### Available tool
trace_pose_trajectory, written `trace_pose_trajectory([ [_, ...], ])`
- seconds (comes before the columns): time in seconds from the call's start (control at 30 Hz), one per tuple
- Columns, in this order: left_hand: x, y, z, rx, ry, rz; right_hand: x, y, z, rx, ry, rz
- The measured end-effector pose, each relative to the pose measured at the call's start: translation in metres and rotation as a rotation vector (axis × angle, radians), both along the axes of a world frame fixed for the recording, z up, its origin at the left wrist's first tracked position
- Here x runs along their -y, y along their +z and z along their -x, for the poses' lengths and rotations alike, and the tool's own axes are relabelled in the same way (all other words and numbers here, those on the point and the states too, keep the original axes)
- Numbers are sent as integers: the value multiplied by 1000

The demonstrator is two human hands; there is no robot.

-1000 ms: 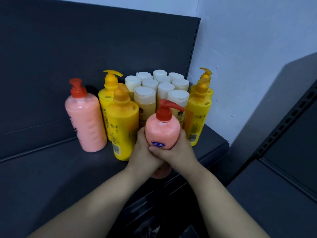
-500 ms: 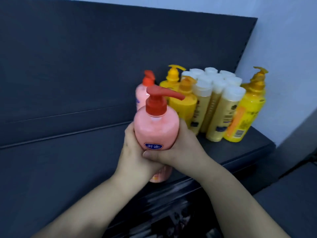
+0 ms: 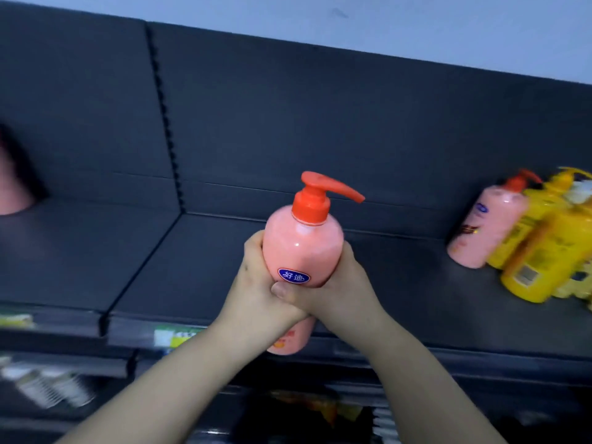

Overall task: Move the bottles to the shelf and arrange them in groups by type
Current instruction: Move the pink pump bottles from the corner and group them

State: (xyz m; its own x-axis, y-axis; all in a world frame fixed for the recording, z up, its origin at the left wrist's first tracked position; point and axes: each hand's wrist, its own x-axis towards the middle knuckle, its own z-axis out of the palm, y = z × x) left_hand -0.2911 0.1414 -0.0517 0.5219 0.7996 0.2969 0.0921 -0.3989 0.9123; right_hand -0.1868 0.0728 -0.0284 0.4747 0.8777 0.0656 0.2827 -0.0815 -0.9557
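Observation:
A pink pump bottle [image 3: 302,248] with a red pump head is held upright in front of the dark shelf [image 3: 192,270], its base below the shelf's front edge. My left hand [image 3: 256,290] grips its left side and my right hand [image 3: 339,290] grips its right side, thumbs meeting under a blue label. At the far right of the shelf stands another pink pump bottle [image 3: 487,229] beside yellow pump bottles [image 3: 544,254], all blurred. A pink shape [image 3: 12,190], cut off by the left edge, stands on the neighbouring shelf section.
The shelf's dark back panel [image 3: 320,123] rises behind, with a slotted upright [image 3: 166,123] between two sections. Price tags [image 3: 173,336] sit on the front rail. Blurred goods lie on a lower level below.
The view has swung left: the group of bottles slid from centre to the far right edge. Both hands keep their grip on the pink bottle, which has moved left along the shelf.

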Motion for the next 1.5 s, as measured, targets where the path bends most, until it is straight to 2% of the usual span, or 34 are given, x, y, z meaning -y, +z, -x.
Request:
trace_pose_trajectory([
  [0.27,-37,9,64,-52,198,9,-59,3,51,65,162,-10],
  [0.67,-112,12,65,-99,230,-8,-143,-6,42,-45,292,-14],
  [0.93,-145,9,49,-82,266,15,-183,-4,25,7,343,10],
  [1.3,-196,-12,74,-132,222,58,-223,-18,51,-41,308,14],
  [1.5,-241,-18,129,-124,165,62,-263,-26,109,1,213,22],
])
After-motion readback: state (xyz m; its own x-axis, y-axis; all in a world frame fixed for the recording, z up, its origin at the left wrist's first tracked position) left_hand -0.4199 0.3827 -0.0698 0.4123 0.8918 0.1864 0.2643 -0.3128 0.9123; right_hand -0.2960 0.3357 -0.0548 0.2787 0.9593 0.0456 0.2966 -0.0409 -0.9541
